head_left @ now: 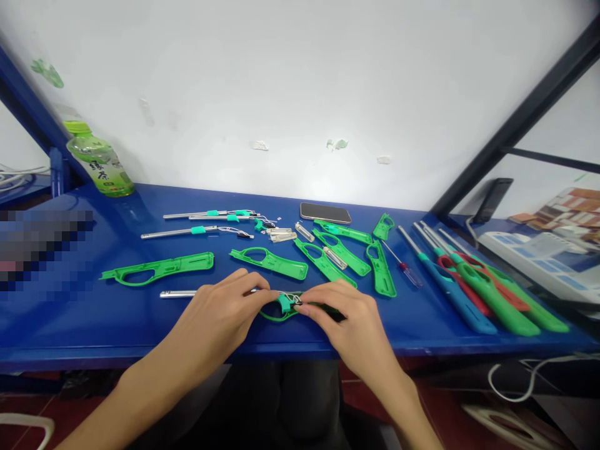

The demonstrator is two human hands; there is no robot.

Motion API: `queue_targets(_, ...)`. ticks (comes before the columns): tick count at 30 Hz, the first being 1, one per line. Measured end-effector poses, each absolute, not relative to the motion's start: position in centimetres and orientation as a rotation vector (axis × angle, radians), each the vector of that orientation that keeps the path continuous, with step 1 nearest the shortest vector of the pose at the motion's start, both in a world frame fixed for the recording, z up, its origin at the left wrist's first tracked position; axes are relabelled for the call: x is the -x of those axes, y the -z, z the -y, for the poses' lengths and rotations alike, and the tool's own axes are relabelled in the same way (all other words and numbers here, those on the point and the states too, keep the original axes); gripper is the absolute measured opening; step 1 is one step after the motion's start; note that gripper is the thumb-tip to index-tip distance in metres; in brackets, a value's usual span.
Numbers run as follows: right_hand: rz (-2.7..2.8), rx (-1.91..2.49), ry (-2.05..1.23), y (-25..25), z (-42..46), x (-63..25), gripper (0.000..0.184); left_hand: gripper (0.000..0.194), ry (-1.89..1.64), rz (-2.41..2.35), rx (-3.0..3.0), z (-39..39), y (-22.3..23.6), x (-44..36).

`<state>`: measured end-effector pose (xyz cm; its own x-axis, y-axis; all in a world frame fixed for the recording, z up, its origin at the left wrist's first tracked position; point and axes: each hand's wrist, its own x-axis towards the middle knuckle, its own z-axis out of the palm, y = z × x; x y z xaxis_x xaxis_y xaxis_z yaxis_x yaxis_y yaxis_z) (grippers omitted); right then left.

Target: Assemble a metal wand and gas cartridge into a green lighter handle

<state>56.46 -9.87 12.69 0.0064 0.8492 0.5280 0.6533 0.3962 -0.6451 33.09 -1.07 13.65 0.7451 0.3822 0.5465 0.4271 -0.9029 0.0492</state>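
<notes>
Our blue tabletop (84, 325) stretches from left to right. At its right end we see a cluster of whole lighters (499, 299), their tubes pointing far and left.

The lighter parts under our hands lie near the middle of the near edge: a silver tube (177, 294) and a green casing half (277, 319) in line. Their long axis runs left to right, roughly parallel to that edge, with the tube's tip pointing left and the casing reaching right beneath our fingers.

Our left hand (229, 303) slants in from the near left, back upward, fingers curled over the tube and pointing right. Its fingertips are beside the trigger, but we cannot tell whether that grip is clamped. Our right hand (349, 306) slants in from the near right, fingers pointing left, index finger bent above the thumb.

Spare casing halves (281, 265) lie just beyond, with clear fuel tanks (304, 232) among and beside them. Smaller again, the teal trigger (284, 304) sits between our hands, thin white wires beside it. Our right grip is pinched together on a small black piece (298, 302) by those wires.
</notes>
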Motion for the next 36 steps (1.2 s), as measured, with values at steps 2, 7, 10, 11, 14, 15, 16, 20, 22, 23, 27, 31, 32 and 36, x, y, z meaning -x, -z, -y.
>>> queue_targets(2,1.722,1.324,-0.255,-12.7,10.0,-56.5,0.01,0.031,0.849,0.668,2.867,1.2,-13.8,-33.1)
queue_targets(7,1.777,1.306,-0.178,-12.6,10.4,-56.3,0.012,0.024,0.784,0.727,2.926,2.2,-14.6,-33.4)
queue_targets(10,1.838,1.32,-0.044,-12.5,10.7,-56.1,0.013,0.027,0.794,0.741,2.941,2.4,-15.2,-33.3)
queue_targets(11,1.86,1.326,0.004,-12.5,10.8,-56.0,0.013,0.028,0.806,0.75,2.928,2.3,-15.4,-33.1)
queue_targets(14,1.897,1.332,0.089,-12.4,11.1,-55.8,0.015,0.03,0.802,0.844,2.86,1.4,-15.9,-31.9)
queue_targets(15,1.898,1.331,0.096,-12.4,11.2,-55.8,0.015,0.032,0.77,0.885,2.85,1.1,-15.9,-31.4)
queue_targets(16,1.895,1.329,0.098,-12.3,11.2,-55.8,0.015,0.032,0.724,0.916,2.857,0.7,-15.9,-30.9)
queue_targets(20,1.884,1.344,0.088,-12.3,11.1,-55.8,0.013,0.036,0.583,0.966,2.976,-0.4,-15.6,-29.7)
queue_targets(22,1.882,1.355,0.072,-12.3,11.0,-55.8,0.012,0.035,0.561,0.959,3.021,-0.8,-15.5,-29.6)
queue_targets(23,1.882,1.358,0.06,-12.4,11.0,-55.8,0.011,0.034,0.549,0.955,3.034,-0.9,-15.5,-29.6)
queue_targets(27,1.888,1.38,0.01,-12.5,11.0,-55.8,0.011,0.033,0.553,0.999,3.068,-1.0,-15.9,-29.5)
queue_targets(31,1.891,1.407,-0.009,-12.5,11.1,-55.9,0.012,0.029,0.564,1.032,3.119,-0.7,-16.0,-28.7)
queue_targets(32,1.891,1.407,-0.011,-12.5,11.1,-55.9,0.013,0.028,0.551,1.037,3.13,-0.7,-16.0,-28.5)
queue_targets(36,1.892,1.4,-0.015,-12.4,11.1,-56.0,0.013,0.031,0.495,1.027,3.134,-0.6,-15.7,-28.4)
